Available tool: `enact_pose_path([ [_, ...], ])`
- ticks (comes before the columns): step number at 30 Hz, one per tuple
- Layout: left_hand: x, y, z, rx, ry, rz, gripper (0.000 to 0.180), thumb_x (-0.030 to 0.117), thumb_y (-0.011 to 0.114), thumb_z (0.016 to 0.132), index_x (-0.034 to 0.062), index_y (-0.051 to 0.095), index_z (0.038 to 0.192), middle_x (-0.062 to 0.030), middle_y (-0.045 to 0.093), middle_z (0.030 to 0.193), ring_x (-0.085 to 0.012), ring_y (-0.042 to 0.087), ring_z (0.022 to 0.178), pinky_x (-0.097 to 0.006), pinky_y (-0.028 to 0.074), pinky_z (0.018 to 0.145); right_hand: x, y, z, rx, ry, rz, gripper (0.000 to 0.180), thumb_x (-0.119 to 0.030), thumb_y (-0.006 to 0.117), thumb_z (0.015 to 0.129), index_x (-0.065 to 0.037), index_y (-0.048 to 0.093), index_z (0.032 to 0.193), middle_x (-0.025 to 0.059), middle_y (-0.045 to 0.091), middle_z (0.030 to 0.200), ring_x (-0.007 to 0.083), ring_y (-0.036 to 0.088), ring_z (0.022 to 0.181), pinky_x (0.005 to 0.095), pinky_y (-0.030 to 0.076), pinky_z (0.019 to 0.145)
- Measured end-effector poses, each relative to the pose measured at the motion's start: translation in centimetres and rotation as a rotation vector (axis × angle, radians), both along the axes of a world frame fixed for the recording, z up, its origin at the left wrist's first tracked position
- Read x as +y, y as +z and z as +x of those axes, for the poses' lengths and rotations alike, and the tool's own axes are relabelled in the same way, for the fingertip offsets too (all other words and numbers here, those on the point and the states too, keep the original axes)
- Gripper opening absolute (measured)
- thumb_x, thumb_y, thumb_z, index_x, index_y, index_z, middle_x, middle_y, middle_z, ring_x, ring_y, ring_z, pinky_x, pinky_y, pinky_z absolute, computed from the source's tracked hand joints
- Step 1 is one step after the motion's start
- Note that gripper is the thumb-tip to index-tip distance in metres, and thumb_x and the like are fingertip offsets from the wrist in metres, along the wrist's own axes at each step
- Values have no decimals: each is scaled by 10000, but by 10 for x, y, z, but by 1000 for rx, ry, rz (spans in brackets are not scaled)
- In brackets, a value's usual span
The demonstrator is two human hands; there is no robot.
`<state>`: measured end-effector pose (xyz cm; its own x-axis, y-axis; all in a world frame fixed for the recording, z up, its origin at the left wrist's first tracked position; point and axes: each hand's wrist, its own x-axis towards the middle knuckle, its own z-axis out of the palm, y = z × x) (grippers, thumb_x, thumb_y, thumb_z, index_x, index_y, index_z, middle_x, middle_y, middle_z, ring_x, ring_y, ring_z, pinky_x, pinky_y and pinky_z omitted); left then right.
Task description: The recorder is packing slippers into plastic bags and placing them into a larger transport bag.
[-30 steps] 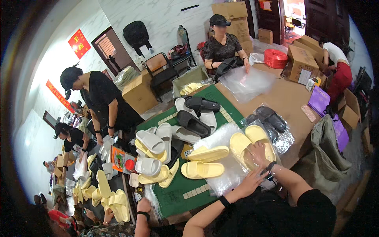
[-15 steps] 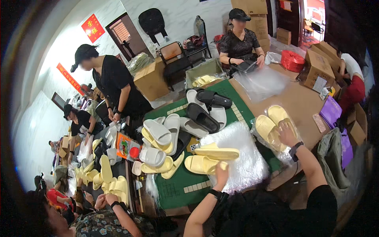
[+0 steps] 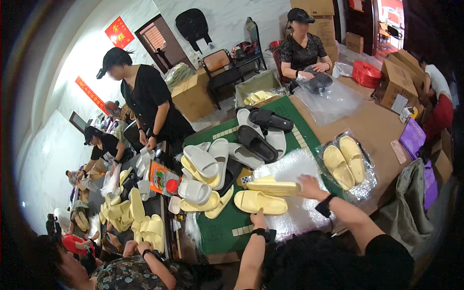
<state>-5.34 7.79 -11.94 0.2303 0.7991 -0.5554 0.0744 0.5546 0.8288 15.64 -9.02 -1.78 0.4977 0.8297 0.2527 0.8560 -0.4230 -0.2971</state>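
The left fingers [image 3: 259,216] are grasping the near edge of a pale-yellow, open-toed foam slipper [image 3: 263,202], apparently steadying it. Beyond them, its tilted yellow mate [image 3: 273,187] is extending toward the right fingers [image 3: 304,181], whose grip is remaining unclear; clear plastic sheeting [image 3: 300,213] is lying below.

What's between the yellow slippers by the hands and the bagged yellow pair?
The head view shows the right hand, some clear plastic and some green mat between them.
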Motion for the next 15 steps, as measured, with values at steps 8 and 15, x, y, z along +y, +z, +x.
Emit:
enact_pose_path([
  [8, -16, 47, 2, 57, 155, 381, 391, 51, 549, 834, -57, 333, 1142, -166, 501, 1067, -237, 521, 928, -332, 428, 798, 14, 25, -58, 239, 153, 59, 324, -291, 607, 694, -49, 527, 894, 95, 540, 864, 298, 547, 819, 398, 466, 642],
  [15, -48, 80, 16, -114, -397, 391, 262, 118, 523, 882, -36, 441, 1078, -129, 576, 920, -193, 549, 823, -304, 447, 710, -41, 50, -50, -316, -66, -7, 132, -133, 549, 666, -106, 511, 789, 51, 482, 735, 211, 517, 664, 321, 423, 503],
])
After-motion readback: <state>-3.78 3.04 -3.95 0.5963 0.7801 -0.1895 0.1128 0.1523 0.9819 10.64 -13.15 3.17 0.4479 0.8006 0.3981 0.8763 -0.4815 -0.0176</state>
